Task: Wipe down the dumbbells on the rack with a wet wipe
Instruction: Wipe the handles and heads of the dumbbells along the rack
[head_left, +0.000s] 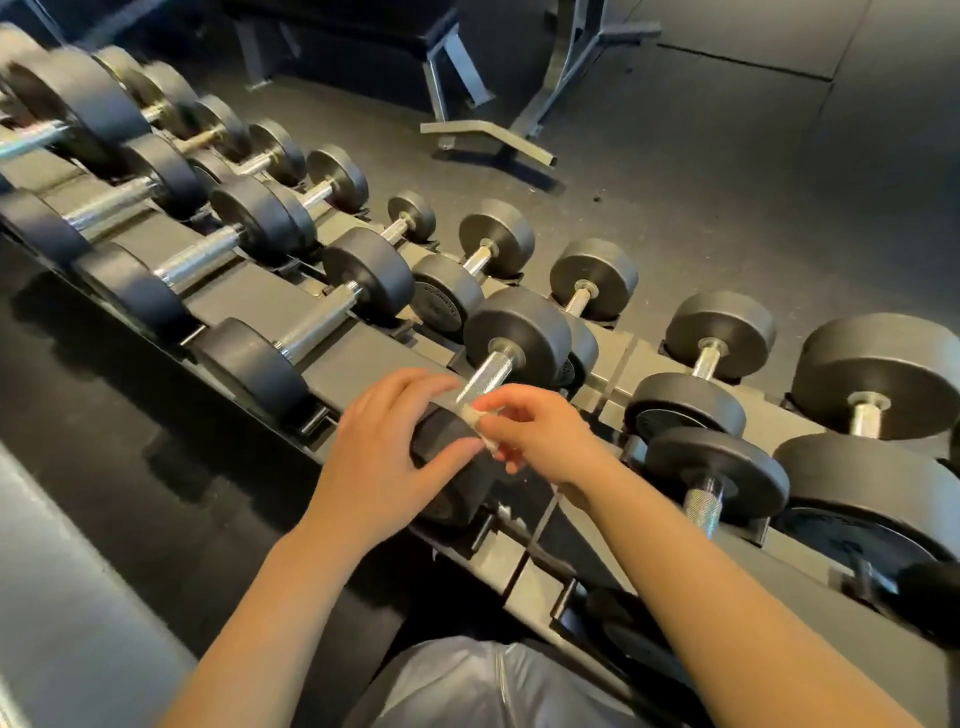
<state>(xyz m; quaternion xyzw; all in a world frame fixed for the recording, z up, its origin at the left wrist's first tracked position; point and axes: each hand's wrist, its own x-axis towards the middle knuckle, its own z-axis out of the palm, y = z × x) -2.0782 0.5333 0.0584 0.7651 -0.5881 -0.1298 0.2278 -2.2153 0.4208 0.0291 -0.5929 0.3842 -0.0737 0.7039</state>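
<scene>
Two bare hands are meeting over the nearest dumbbell (483, 395) at the front rail of the rack (332, 364). Nearest the camera, a pale plastic-looking sheet (483, 686) is lying at the bottom edge, its purpose unclear. The left hand (384, 457) is resting with straight, relaxed fingers laid across the near head of that dumbbell, apparently steadying it so it does not roll in its cradle; it is grasping nothing. The right hand (540, 436) is pinching a small, bunched wet wipe (485, 423) between thumb and fingertips, holding it where the knurled chrome handle meets the near head. The wipe is folded very small, presumably to reach that junction, and it is appearing to touch the metal, though actual contact cannot be confirmed. Judged from this position, work on this dumbbell is under way and the far head is yet to be covered. Just to the right, a smaller dumbbell (711, 478) is sitting in the adjoining cradle, apart from both hands. Further back, the second tier is carrying more dumbbells angled the same way, handles toward the user for easy lifting. Beyond the rack, a bench frame (488, 130) is standing on the dark floor, well apart.
</scene>
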